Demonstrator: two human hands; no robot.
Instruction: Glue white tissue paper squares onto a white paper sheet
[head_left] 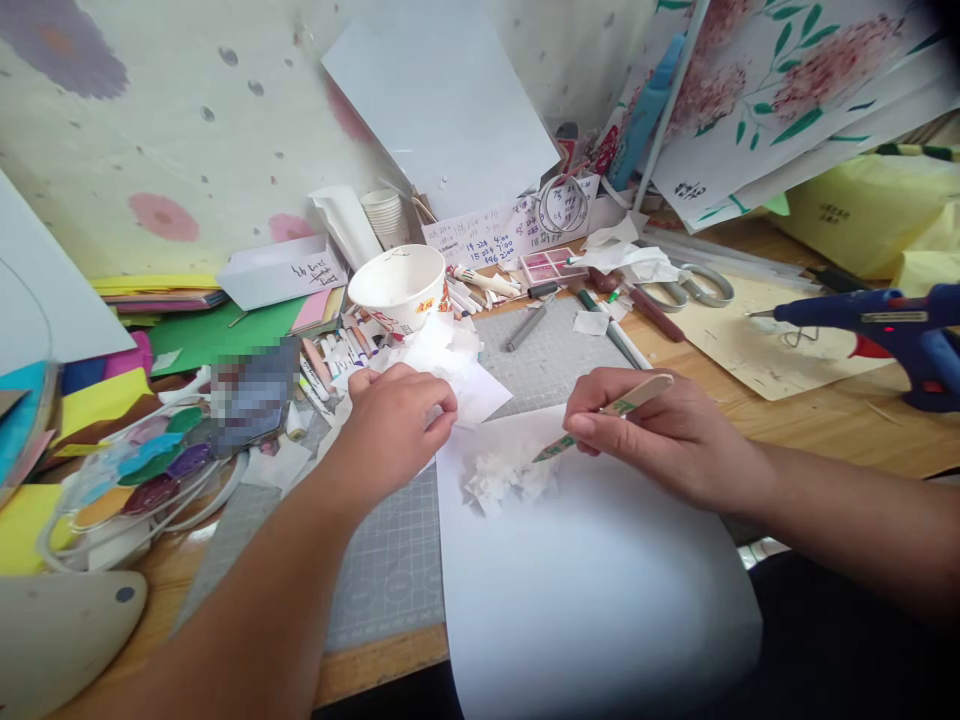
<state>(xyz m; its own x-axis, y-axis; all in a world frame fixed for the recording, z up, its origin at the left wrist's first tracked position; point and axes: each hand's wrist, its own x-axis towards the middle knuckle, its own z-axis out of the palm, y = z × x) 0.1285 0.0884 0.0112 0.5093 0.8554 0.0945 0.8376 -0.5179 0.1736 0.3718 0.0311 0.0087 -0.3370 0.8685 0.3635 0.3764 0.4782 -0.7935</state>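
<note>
My right hand (pixel 660 435) grips a flat wooden craft stick (pixel 643 393) with green marks on it. The stick slants down to the left, its green tip close to a small heap of torn white paper bits (pixel 499 478). The heap lies on a large white sheet of paper (pixel 600 590) that hangs over the table's front edge. Left of the heap, my left hand (pixel 397 425) is closed, thumb and forefinger together; whatever they pinch is hidden. Crumpled white tissue (pixel 439 350) lies just beyond its knuckles.
A paper bowl (pixel 397 285) stands behind my left hand, among scattered markers. A grey cutting mat (pixel 390 560) lies under the sheet. At right are a blue glue gun (pixel 885 315) and scissors (pixel 690 287). Paint pots (pixel 150 465) and a phone (pixel 255 395) are at left.
</note>
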